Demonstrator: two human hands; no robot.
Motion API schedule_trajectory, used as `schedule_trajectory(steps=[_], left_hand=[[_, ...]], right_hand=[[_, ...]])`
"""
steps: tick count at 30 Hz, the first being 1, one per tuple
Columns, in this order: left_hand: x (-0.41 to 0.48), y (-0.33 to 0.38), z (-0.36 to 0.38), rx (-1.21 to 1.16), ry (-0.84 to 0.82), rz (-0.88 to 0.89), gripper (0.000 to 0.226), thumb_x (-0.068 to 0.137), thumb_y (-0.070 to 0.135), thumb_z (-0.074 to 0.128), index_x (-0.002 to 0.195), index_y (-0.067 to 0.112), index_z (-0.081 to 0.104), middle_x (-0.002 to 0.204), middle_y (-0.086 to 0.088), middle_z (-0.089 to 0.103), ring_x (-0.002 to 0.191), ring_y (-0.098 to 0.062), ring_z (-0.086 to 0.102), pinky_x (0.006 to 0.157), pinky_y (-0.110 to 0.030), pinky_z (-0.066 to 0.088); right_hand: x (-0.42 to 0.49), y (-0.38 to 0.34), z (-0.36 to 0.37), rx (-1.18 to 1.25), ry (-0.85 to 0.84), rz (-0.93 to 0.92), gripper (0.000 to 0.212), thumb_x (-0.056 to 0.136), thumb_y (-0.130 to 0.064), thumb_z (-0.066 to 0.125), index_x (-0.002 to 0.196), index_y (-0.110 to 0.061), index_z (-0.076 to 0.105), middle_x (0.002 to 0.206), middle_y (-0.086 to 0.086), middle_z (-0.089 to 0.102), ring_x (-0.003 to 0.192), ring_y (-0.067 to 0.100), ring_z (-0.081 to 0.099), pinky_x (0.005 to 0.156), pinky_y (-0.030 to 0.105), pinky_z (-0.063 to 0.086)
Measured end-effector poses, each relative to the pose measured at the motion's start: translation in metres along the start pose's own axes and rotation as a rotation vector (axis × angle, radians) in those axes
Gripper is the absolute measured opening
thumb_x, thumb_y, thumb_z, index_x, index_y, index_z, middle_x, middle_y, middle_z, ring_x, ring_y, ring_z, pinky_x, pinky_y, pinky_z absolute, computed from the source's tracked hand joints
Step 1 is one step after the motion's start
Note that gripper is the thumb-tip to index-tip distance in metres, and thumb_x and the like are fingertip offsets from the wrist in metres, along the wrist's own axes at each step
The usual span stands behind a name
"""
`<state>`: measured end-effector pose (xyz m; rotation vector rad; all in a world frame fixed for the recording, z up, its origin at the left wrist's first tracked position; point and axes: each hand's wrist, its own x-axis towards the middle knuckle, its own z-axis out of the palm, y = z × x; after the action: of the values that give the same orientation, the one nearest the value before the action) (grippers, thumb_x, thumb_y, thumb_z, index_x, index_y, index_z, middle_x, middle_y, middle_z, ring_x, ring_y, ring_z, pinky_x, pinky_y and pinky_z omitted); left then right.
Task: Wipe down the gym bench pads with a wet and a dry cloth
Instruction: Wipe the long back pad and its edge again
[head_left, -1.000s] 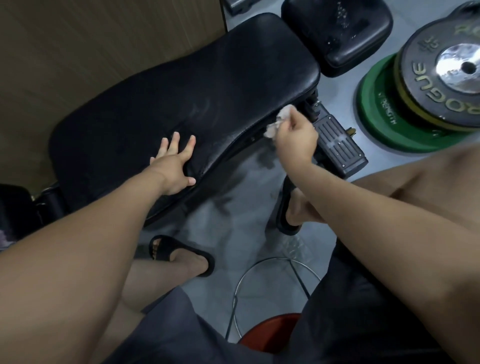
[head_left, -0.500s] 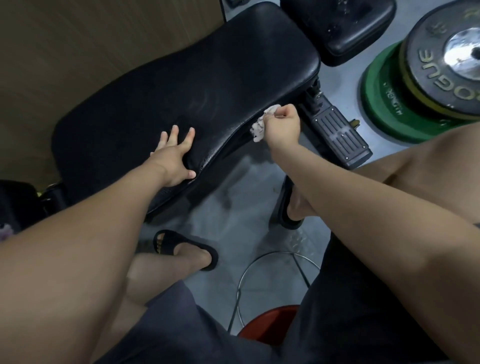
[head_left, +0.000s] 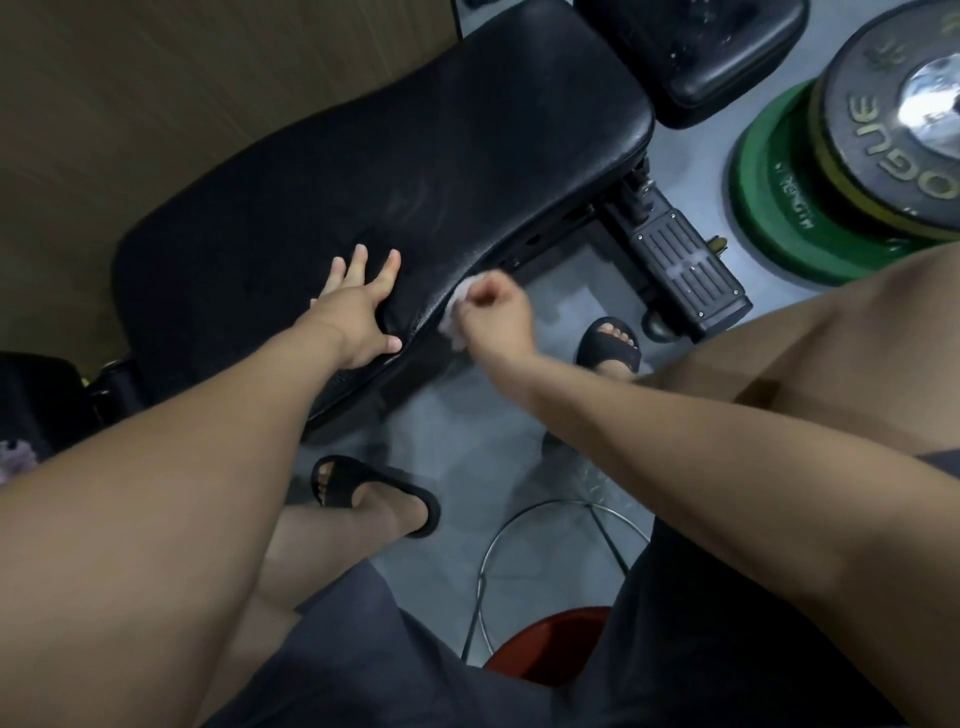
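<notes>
Bench pad (head_left: 415, 156), the long black back pad, runs across your view from 8 o'clock up to 1 o'clock, and you are working its near side edge at about the middle of its length. Your left hand (head_left: 358, 317) lies flat on top of the bench pad, fingers (head_left: 358, 265) straight and spread toward 12 o'clock, thumb at the near rim, bracing and holding nothing. Just beside it at 3 o'clock, your right hand (head_left: 501, 317) has its fingers curled tight round a small white cloth (head_left: 453, 327), bunched and pressed against the pad's side wall below the rim. Whether that cloth is the wet one or the dry one cannot be told.

Faint streaks show on the top surface near the centre, so the top looks already passed over. The step in hand seems to be the edge pass. For the next move, you likely need to slide the cloth along the edge toward 8 o'clock, which means getting your left thumb clear of the path. The smaller seat pad (head_left: 691, 57) at 1 o'clock shows pale specks and probably wants wiping too. Mind the stacked weight plates (head_left: 779, 218) on the floor (head_left: 467, 415) at 2 o'clock and the treaded bench foot (head_left: 680, 270) near your right sandal (head_left: 608, 348).
</notes>
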<state>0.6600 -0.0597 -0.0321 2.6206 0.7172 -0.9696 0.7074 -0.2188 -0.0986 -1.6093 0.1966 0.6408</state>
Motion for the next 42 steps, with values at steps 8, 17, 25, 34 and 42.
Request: schedule_trajectory(steps=[8, 17, 25, 34, 42], left_hand=[[-0.001, -0.001, 0.002, 0.012, -0.015, 0.000, 0.108, 0.092, 0.028, 0.074, 0.157, 0.048, -0.010, 0.166, 0.008, -0.026, 0.154, -0.020, -0.022, 0.125, -0.055, 0.013], [0.003, -0.004, -0.002, 0.057, -0.008, 0.009, 0.111, 0.089, 0.034, 0.077, 0.156, 0.049, -0.010, 0.167, 0.007, -0.025, 0.155, -0.020, -0.018, 0.124, -0.056, 0.016], [-0.012, -0.014, 0.000, -0.035, 0.071, 0.008, 0.112, 0.087, 0.035, 0.079, 0.161, 0.036, -0.005, 0.170, 0.005, -0.013, 0.156, -0.017, -0.008, 0.127, -0.040, 0.010], [-0.025, -0.018, -0.012, -0.053, 0.250, -0.046, 0.058, 0.096, 0.025, 0.066, 0.149, 0.012, 0.047, 0.154, -0.011, 0.045, 0.141, -0.031, 0.042, 0.117, -0.036, 0.034], [-0.006, 0.037, -0.031, -0.148, 0.283, -0.022, 0.069, 0.091, 0.037, 0.073, 0.150, 0.020, 0.042, 0.149, -0.008, 0.038, 0.135, -0.032, 0.043, 0.114, -0.042, 0.039]], right_hand=[[0.029, -0.015, -0.017, 0.228, 0.125, 0.035, 0.037, 0.073, 0.020, 0.046, 0.072, -0.016, 0.039, 0.067, 0.015, 0.059, 0.055, 0.033, 0.063, 0.044, 0.038, 0.051], [-0.013, 0.007, 0.001, -0.225, -0.171, -0.107, 0.026, 0.088, -0.012, 0.059, 0.074, -0.029, 0.044, 0.072, 0.010, 0.066, 0.059, 0.027, 0.070, 0.052, 0.043, 0.059], [-0.014, -0.003, -0.007, -0.711, -0.255, -0.865, 0.018, 0.085, 0.000, 0.059, 0.085, -0.014, 0.070, 0.087, -0.009, 0.048, 0.084, 0.023, 0.055, 0.079, 0.035, 0.052], [0.037, -0.044, -0.041, -1.043, -0.134, -0.837, 0.023, 0.089, -0.005, 0.046, 0.083, -0.019, 0.062, 0.110, 0.017, 0.056, 0.100, 0.039, 0.056, 0.088, 0.038, 0.050], [0.086, -0.069, -0.126, -0.876, 0.228, -0.615, 0.025, 0.094, -0.006, 0.040, 0.095, -0.021, 0.061, 0.112, 0.007, 0.043, 0.090, 0.029, 0.053, 0.089, 0.031, 0.046]])
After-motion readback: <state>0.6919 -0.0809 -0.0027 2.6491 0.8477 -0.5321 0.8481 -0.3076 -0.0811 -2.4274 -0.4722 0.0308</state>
